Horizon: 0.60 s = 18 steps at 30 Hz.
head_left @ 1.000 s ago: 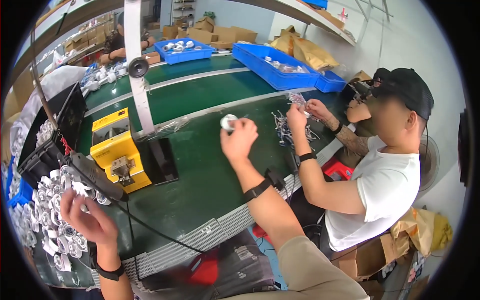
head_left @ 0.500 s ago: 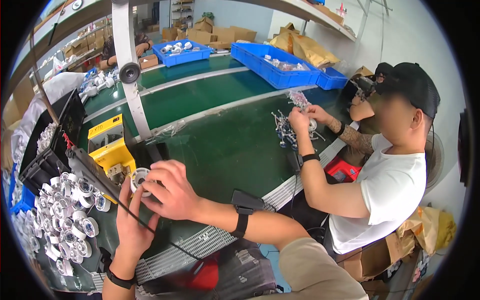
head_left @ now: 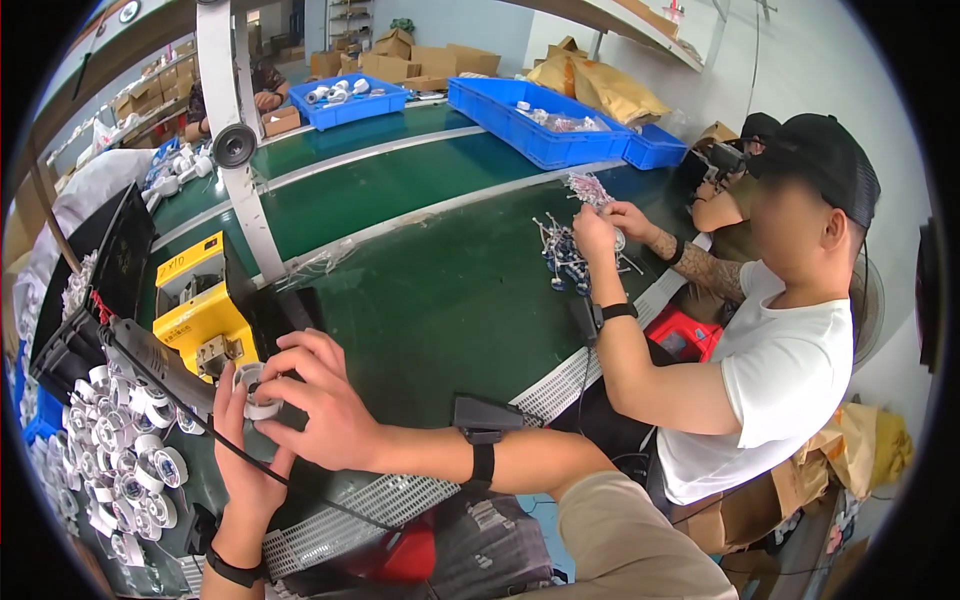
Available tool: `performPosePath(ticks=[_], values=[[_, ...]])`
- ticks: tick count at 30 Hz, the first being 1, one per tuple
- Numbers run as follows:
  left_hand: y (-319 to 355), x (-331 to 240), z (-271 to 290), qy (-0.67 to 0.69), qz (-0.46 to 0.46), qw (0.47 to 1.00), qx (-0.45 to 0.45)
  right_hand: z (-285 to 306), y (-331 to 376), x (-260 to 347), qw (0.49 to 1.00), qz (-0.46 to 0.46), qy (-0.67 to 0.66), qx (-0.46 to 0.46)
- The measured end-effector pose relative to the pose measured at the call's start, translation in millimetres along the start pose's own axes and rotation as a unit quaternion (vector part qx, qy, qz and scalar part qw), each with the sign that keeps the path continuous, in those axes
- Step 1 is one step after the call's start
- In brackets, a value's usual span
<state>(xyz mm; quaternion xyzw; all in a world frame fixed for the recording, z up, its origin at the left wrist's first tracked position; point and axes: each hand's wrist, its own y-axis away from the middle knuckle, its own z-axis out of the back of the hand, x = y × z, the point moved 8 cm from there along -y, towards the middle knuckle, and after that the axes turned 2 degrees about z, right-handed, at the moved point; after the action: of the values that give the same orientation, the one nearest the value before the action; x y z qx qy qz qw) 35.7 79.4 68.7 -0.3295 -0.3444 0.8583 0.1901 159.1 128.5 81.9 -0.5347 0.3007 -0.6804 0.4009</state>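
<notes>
A white round plastic housing [head_left: 250,379] sits between my two hands in front of the yellow machine. My right hand [head_left: 328,412] pinches its near right side with thumb and fingers. My left hand [head_left: 248,478] has its fingers raised along the left side of the same part, closed against it. Beside those fingers hangs a dark handheld power tool [head_left: 150,352], slanting down from the upper left. Its black cord [head_left: 240,448] crosses in front of my left hand. To the left, many similar white round housings [head_left: 125,462] lie heaped on the bench.
The yellow machine [head_left: 215,325] stands beyond my hands, next to a black crate [head_left: 110,270]. An upright white post [head_left: 245,205] rises behind it. Blue bins [head_left: 545,140] stand on the far side. At right, a co-worker [head_left: 745,385] handles small wired parts [head_left: 562,255].
Both hands and the white housing have shifted slightly left and down in the picture, as has the surrounding scene. The right hand's fingers have spread a little over the part.
</notes>
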Motion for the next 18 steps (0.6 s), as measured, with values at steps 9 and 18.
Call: performPosePath(ticks=[9, 18], values=[[11.1, 10.8, 1.9, -0.018, 0.028, 0.998, -0.047, -16.2, 13.7, -8.5, 0.998, -0.041, -0.039, 0.036], [1.8, 16.2, 3.5, 0.204, 0.135, 0.97, -0.01, 19.2, -10.9, -13.1, 0.991, -0.014, -0.047, 0.121]])
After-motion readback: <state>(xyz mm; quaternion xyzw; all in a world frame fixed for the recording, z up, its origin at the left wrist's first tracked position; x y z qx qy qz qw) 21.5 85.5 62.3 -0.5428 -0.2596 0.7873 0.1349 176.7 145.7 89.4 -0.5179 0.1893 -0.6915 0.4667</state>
